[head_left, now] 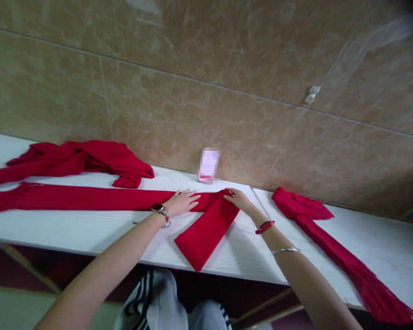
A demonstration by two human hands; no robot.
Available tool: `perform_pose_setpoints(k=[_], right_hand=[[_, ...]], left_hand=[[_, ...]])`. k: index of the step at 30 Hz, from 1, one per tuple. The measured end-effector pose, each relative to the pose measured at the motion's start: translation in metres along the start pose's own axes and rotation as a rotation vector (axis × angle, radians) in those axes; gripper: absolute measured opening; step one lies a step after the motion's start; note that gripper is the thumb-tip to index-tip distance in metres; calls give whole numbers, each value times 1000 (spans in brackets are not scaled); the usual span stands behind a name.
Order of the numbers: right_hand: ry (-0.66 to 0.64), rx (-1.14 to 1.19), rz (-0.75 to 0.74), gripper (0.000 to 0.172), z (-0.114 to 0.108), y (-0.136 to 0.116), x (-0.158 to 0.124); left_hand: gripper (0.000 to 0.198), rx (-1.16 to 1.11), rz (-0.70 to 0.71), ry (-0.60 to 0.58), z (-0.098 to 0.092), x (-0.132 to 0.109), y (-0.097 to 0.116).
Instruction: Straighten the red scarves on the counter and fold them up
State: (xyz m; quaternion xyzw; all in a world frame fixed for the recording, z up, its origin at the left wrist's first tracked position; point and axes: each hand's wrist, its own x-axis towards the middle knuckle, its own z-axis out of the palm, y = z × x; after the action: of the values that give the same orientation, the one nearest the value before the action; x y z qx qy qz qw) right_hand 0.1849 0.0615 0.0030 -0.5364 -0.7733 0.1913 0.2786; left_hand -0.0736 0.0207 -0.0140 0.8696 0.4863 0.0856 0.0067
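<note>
A long red scarf [89,198] lies flat along the white table [89,229], its right end folded back toward me at a diagonal [206,231]. My left hand [183,201] rests flat on the scarf, fingers stretched out, just left of the fold. At the fold's far corner my right hand [237,198] pinches the cloth with curled fingers. A watch sits on my left wrist; a red band and a silver bangle are on my right.
A second red scarf [86,160] lies bunched at the back left against the tan tiled wall. A third red scarf [330,243] with a fringe stretches toward the table's front right edge. A small blurred card [208,166] stands against the wall.
</note>
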Motion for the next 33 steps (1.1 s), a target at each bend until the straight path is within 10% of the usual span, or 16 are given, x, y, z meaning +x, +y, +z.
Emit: perform_pose_setpoints(k=[6, 13, 17, 24, 33], right_hand=[[58, 336, 61, 34, -28, 22, -3], [223, -176, 218, 37, -39, 63, -7], [239, -362, -68, 46, -28, 55, -13], [-104, -391, -501, 57, -13, 25, -31], [176, 558, -162, 16, -46, 52, -24]], left_hand=[[40, 34, 35, 110, -2, 2, 7], [41, 37, -34, 5, -2, 3, 9], [43, 24, -29, -41, -1, 4, 4], [47, 33, 95, -35, -3, 4, 3], [49, 29, 133, -167, -10, -10, -18]])
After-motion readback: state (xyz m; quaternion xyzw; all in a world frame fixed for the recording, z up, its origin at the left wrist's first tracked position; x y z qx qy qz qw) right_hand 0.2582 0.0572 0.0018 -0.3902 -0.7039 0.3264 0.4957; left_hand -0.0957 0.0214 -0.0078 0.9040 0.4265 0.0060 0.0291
